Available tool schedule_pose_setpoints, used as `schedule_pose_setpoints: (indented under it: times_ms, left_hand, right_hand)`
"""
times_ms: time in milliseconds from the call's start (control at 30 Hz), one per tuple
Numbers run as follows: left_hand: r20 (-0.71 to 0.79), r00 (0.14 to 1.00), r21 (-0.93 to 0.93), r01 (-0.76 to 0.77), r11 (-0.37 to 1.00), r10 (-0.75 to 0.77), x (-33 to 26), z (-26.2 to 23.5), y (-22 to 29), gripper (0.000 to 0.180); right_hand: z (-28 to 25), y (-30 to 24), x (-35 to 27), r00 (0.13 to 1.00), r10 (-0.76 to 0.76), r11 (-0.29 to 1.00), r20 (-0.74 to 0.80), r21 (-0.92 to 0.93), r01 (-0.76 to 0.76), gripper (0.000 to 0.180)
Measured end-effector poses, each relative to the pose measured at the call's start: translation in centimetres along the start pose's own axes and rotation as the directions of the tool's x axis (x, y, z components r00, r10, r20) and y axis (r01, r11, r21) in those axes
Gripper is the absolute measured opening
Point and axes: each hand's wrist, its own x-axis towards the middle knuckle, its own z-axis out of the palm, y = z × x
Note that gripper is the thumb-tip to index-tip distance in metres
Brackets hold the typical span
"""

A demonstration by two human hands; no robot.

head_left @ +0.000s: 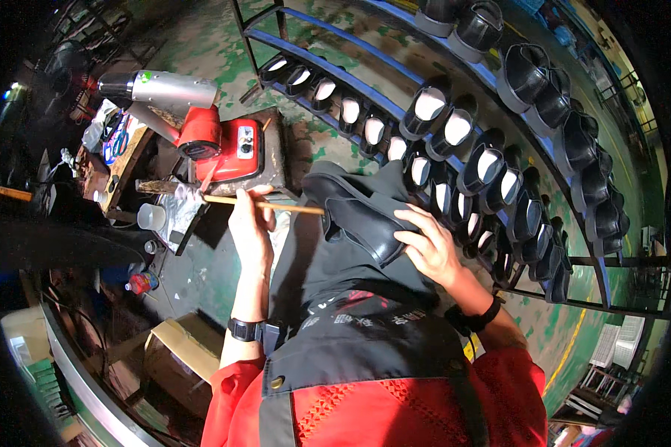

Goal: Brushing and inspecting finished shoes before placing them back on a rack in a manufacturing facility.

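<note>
My left hand (250, 220) grips a thin wooden-handled brush (291, 206) whose tip points right and touches a black shoe (361, 220). That shoe lies across my lap on a dark apron (350, 328). My right hand (429, 246) clasps the shoe from its right side and steadies it. Both wrists wear black bands, and my sleeves are red.
A blue metal rack (395, 112) holding several black shoes with white insides curves across the right. On the left a silver and red heat gun (168, 97) sits on a red box (238, 149), beside a cluttered bench (119, 164). A cardboard box (179, 350) rests on the green floor.
</note>
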Motion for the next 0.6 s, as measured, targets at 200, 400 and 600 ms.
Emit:
schedule_pose_setpoints:
  times_ms: [200, 400, 600]
  left_hand:
    - [0.196, 0.981, 0.216, -0.041, 0.976, -0.002, -1.2, 2.4, -0.5, 0.036]
    - [0.356, 0.934, 0.258, -0.077, 0.963, -0.020, -0.7, 3.5, -1.6, 0.027]
    - [0.321, 0.946, 0.235, -0.116, 0.965, 0.035, 1.9, 2.8, -3.0, 0.025]
  right_hand:
    - [0.1, 0.1, -0.7, 0.998, 0.033, 0.996, 0.062, -0.086, -0.027, 0.044]
    - [0.0, 0.3, -1.2, 0.988, 0.084, 0.994, 0.133, -0.082, -0.073, 0.048]
    - [0.2, 0.7, -2.2, 0.982, 0.123, 0.984, 0.141, -0.146, -0.103, 0.054]
